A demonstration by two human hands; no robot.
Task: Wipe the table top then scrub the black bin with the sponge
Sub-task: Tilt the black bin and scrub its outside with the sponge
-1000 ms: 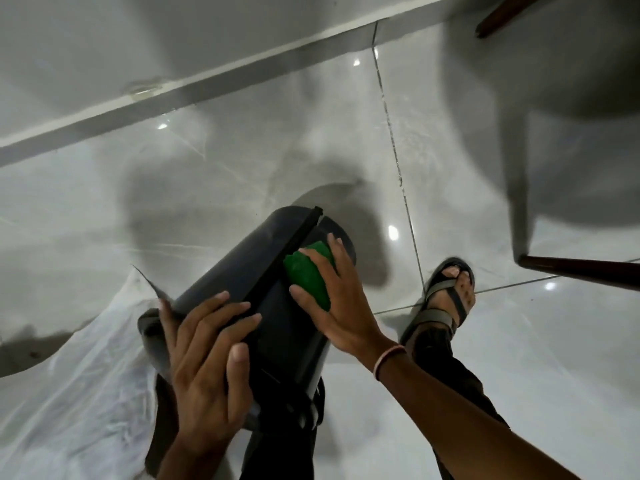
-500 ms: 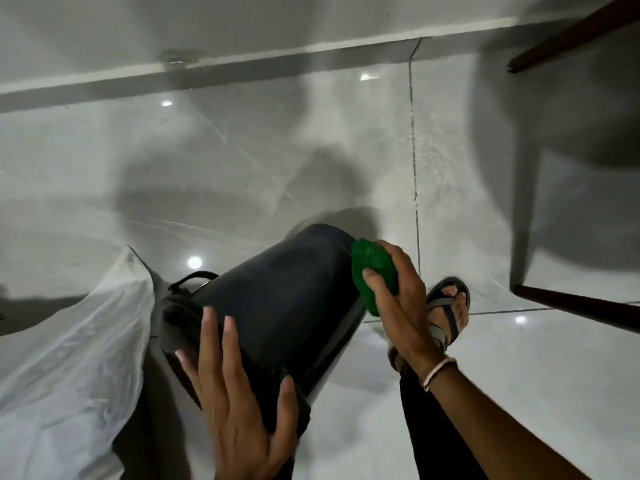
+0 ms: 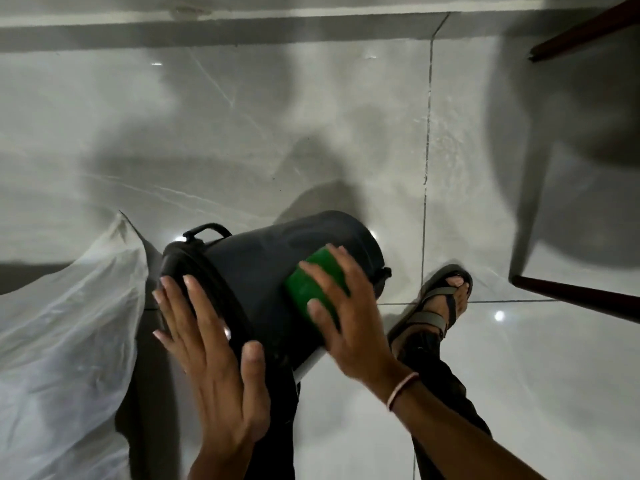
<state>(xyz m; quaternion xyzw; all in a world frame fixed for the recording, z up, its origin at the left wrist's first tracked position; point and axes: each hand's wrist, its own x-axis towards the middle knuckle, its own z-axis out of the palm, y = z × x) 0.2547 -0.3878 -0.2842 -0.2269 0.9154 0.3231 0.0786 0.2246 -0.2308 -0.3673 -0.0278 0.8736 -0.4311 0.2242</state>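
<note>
- Glossy grey tiled floor all around, with a pale skirting strip along the top and dark grout lines crossing near the right.
- Black bin tipped on its side, off the floor, rim end toward the left and base toward the right; laid over like this, presumably, to bring the curved wall up within reach of the scrubbing hand.
- Left hand spread flat, fingers straight, palm against the rim end; not clasped round anything, more a brace to stop the bin rolling or sliding away under pressure.
- Right hand curled over the green sponge, fingers on top and thumb along the near edge, grip closed on it and pressing it against the bin's side wall close to the base.
- Carry handle sticking out at the rim end, clear of both hands.
- Clear plastic sheet bunched at the left, beside the bin's mouth; possibly the liner pulled out to bare the inside, though cannot tell.
- Sandalled foot planted just right of the bin.
- Dark wooden legs at the right edge, perhaps of the bench; top out of view.
- Judged stage: bin scrubbing under way, outer wall being worked.
</note>
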